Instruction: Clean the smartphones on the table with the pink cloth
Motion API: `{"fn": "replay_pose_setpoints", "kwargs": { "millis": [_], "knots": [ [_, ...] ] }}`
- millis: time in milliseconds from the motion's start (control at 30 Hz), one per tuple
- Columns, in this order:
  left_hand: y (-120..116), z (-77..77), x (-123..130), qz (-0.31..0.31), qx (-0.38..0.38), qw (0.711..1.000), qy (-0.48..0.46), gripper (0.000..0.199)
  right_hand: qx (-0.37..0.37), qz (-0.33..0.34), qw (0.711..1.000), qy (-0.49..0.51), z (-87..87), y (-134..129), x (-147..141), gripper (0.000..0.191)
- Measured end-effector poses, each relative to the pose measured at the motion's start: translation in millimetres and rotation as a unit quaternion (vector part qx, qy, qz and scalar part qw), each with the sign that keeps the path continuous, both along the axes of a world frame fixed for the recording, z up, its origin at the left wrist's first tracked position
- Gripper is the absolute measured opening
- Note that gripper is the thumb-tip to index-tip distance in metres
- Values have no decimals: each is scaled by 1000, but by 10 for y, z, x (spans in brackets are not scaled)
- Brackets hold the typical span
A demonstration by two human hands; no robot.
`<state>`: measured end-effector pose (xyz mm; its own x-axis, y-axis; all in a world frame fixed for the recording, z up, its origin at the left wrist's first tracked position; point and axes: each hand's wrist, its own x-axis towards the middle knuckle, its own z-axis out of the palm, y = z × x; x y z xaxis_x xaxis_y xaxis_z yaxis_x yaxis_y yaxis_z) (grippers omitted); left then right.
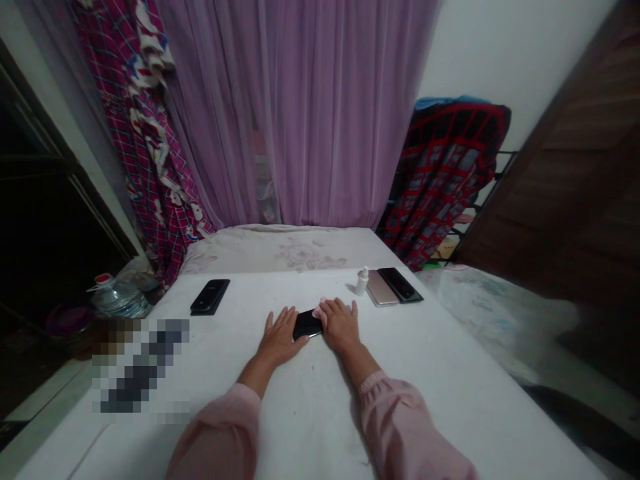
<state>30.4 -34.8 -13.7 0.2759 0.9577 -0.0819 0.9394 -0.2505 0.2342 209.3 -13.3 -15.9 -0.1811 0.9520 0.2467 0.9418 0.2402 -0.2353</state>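
A black smartphone [307, 325] lies flat on the white-covered table, between my two hands. My left hand [281, 338] holds its left end, the thumb along the near edge and the other fingers at the far left side. My right hand [341, 325] presses a small pink cloth [320, 308] onto the phone's right part. The fingers are bent over the cloth, so much of it is hidden, along with that end of the phone. Just beyond my right hand stands a small white bottle [362, 281], upright.
Right of the bottle lie a rose-gold phone [382, 288] and a dark phone on a case [400, 285]. At the left is another dark phone [210, 297]. A pixelated dark patch [143, 367] covers the near left. A water jug [119, 297] stands beyond the left edge.
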Motion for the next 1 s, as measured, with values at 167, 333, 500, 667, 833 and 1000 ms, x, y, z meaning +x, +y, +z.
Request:
{"fn": "replay_pose_setpoints", "kwargs": {
  "millis": [167,333,500,667,833,1000],
  "knots": [
    [4,-3,-5,-6,-1,1000,0,70,-23,-38,999,-4,-50,7,149,44],
    [23,-32,-4,-7,11,1000,-2,67,-53,3,998,-37,-179,-194,224,54],
    [25,-34,4,-10,4,1000,3,69,-60,69,995,-45,-170,-460,119,61],
    [41,-32,0,-10,-3,1000,9,71,-47,110,992,-40,-130,-571,34,61],
    [56,-41,-15,-16,1,1000,2,67,-85,3,996,-41,-102,-544,168,59],
    [58,-35,-16,-20,-4,1000,-9,67,-116,-58,991,-38,-110,-486,268,61]
  ]
}}
